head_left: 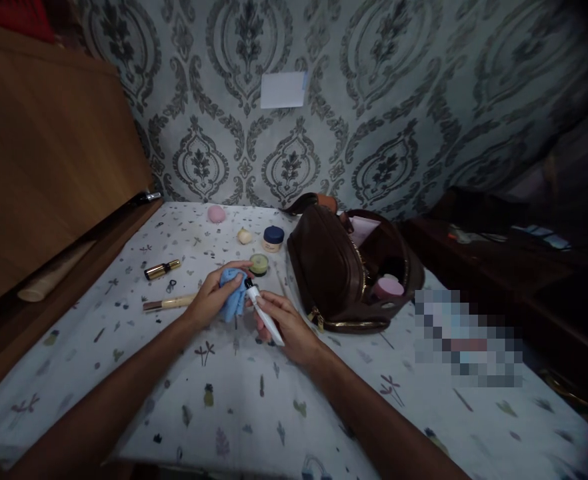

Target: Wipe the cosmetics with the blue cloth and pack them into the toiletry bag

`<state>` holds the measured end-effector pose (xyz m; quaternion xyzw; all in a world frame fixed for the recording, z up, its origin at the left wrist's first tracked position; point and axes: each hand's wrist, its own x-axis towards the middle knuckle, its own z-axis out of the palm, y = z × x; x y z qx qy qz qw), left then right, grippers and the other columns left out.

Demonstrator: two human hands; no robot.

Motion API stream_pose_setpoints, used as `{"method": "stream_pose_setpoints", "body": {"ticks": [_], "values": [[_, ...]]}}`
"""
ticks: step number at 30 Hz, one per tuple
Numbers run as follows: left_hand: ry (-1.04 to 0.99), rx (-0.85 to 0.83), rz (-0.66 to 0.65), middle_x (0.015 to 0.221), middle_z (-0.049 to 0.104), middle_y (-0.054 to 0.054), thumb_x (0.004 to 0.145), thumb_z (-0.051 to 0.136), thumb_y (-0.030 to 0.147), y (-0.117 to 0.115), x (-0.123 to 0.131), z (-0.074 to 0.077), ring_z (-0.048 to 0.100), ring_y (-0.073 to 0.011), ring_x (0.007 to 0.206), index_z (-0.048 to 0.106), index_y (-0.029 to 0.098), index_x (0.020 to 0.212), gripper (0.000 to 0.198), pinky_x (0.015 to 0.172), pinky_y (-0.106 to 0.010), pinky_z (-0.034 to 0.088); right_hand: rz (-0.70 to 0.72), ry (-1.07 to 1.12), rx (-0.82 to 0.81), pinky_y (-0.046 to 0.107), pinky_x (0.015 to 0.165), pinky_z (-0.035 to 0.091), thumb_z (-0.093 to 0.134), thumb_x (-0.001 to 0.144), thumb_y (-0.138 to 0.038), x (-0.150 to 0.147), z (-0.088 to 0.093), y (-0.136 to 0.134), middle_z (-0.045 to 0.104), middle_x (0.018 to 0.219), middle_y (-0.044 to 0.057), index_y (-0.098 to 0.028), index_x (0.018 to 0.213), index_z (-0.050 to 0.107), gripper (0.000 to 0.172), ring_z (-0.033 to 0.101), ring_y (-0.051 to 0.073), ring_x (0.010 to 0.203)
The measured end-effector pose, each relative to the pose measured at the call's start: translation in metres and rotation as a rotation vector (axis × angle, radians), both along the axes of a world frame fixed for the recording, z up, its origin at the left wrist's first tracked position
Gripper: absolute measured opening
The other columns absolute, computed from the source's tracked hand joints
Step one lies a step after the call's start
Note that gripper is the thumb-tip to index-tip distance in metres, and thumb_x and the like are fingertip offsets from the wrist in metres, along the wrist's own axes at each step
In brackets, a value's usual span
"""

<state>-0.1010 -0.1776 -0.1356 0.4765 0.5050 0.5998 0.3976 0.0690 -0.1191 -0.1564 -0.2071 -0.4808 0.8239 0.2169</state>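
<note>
Two bare arms [124, 380] come in low over the near side of a white tablecloth [234, 413] with little plants and shapes on it. The left hand [213, 295] is partly curled, with a scrunched blue cloth [233, 308] held between its thumb and fingers. The right hand [289, 325] is closed around a thin white tube [268, 319], with the thumb on top. That tube leans, and its black tip points far and left, up close to the cloth — from here it is hard to say if they touch. Both things are up in the hands, near the middle of the table.

Just past the left fingertips sits a small green tub [259, 265]. Farther back are a jar [273, 240] with a dark blue lid, a little cream-colored lump [245, 235] to its left, and a pink ball [217, 213] near the wall [294, 167]. To the left of the left hand lies a brush [174, 303] with a pale handle, and a black and gold stick [163, 269] lies a bit farther off.

On the right stands a big brown bag [324, 263], unzipped, with a pink round thing [388, 287] and a pale pink packet [364, 230] inside. Right of it, blurry squares [469, 337] hide something. A white card [283, 90] is up on the swirly wall, and a brown wooden board [59, 147] stands at the far left.
</note>
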Motion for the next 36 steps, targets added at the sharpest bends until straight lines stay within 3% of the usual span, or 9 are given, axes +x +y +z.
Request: {"method": "stream_pose_setpoints", "body": {"ticks": [3,7,12,18,22,26,28,31,36], "values": [[-0.017,-0.064,-0.089,0.085,0.067,-0.005,0.078,0.072,0.055,-0.002,-0.005,0.003,0.063,-0.0171,0.071,0.069,0.016,0.105,0.047,0.065,-0.026,0.052,-0.007,-0.004,-0.019,0.019,0.037,0.021,0.081,0.071,-0.053,0.001,0.004,0.001,0.05,0.051,-0.007,-0.015,0.087,0.066,0.044,0.034,0.004,0.037],[0.101,-0.072,-0.082,0.073,0.061,-0.001,0.08,0.071,0.053,-0.001,-0.009,0.003,0.057,-0.0144,0.065,0.068,0.015,0.098,0.042,0.059,-0.023,0.047,-0.005,-0.039,0.076,0.021,0.039,0.019,0.078,0.072,-0.054,0.001,0.005,0.004,0.049,0.053,-0.007,-0.016,0.083,0.066,0.042,0.032,0.003,0.038],[0.215,-0.023,-0.063,0.075,0.058,0.0,0.08,0.069,0.05,0.001,-0.008,0.004,0.053,-0.014,0.068,0.065,0.016,0.09,0.036,0.064,-0.024,0.044,-0.07,-0.126,0.362,0.022,0.045,0.027,0.069,0.078,-0.053,-0.001,-0.005,0.006,0.052,0.055,-0.006,-0.017,0.075,0.062,0.037,0.036,0.006,0.042],[0.3,-0.02,-0.033,0.074,0.057,0.0,0.085,0.061,0.052,0.001,-0.008,0.0,0.054,-0.0159,0.072,0.063,0.016,0.084,0.036,0.067,-0.026,0.045,-0.313,-0.3,0.781,0.023,0.058,0.035,0.07,0.074,-0.034,0.001,-0.012,0.005,0.058,0.068,-0.004,-0.017,0.089,0.07,0.022,0.048,0.012,0.063],[0.304,-0.042,-0.02,0.075,0.057,0.0,0.087,0.06,0.053,0.001,-0.01,-0.002,0.054,-0.0154,0.072,0.063,0.016,0.086,0.036,0.067,-0.025,0.044,-0.374,-0.411,0.914,0.024,0.062,0.037,0.072,0.073,-0.031,0.003,-0.01,0.003,0.06,0.074,-0.003,-0.019,0.102,0.071,0.031,0.051,0.013,0.066],[0.298,-0.036,0.008,0.075,0.058,0.0,0.087,0.06,0.054,0.002,-0.012,-0.004,0.055,-0.0157,0.072,0.064,0.017,0.085,0.037,0.068,-0.026,0.045,-0.334,-0.393,0.847,0.024,0.06,0.039,0.072,0.076,-0.042,0.002,-0.011,0.004,0.059,0.074,-0.002,-0.018,0.111,0.069,0.042,0.052,0.013,0.065],[0.308,-0.018,0.014,0.076,0.059,0.0,0.086,0.061,0.054,0.003,-0.012,-0.005,0.056,-0.0161,0.072,0.064,0.017,0.085,0.036,0.069,-0.026,0.045,-0.287,-0.366,0.765,0.025,0.058,0.039,0.057,0.087,-0.056,0.002,-0.013,0.006,0.059,0.067,0.0,-0.016,0.096,0.071,0.044,0.053,0.015,0.062],[0.32,-0.01,0.027,0.076,0.061,-0.001,0.086,0.06,0.053,0.004,-0.012,-0.006,0.056,-0.0168,0.074,0.065,0.018,0.086,0.036,0.07,-0.027,0.046,-0.193,-0.347,0.6,0.026,0.054,0.038,0.036,0.094,-0.067,0.001,-0.016,0.009,0.059,0.056,0.003,-0.015,0.072,0.067,0.064,0.052,0.014,0.054],[0.296,-0.031,0.043,0.074,0.058,0.001,0.084,0.062,0.054,0.005,-0.013,-0.005,0.054,-0.0156,0.07,0.064,0.017,0.086,0.037,0.067,-0.026,0.045,-0.217,-0.219,0.42,0.025,0.055,0.037,0.071,0.074,-0.059,-0.002,-0.017,0.011,0.06,0.064,-0.002,-0.016,0.093,0.067,0.047,0.052,0.013,0.056]]}}
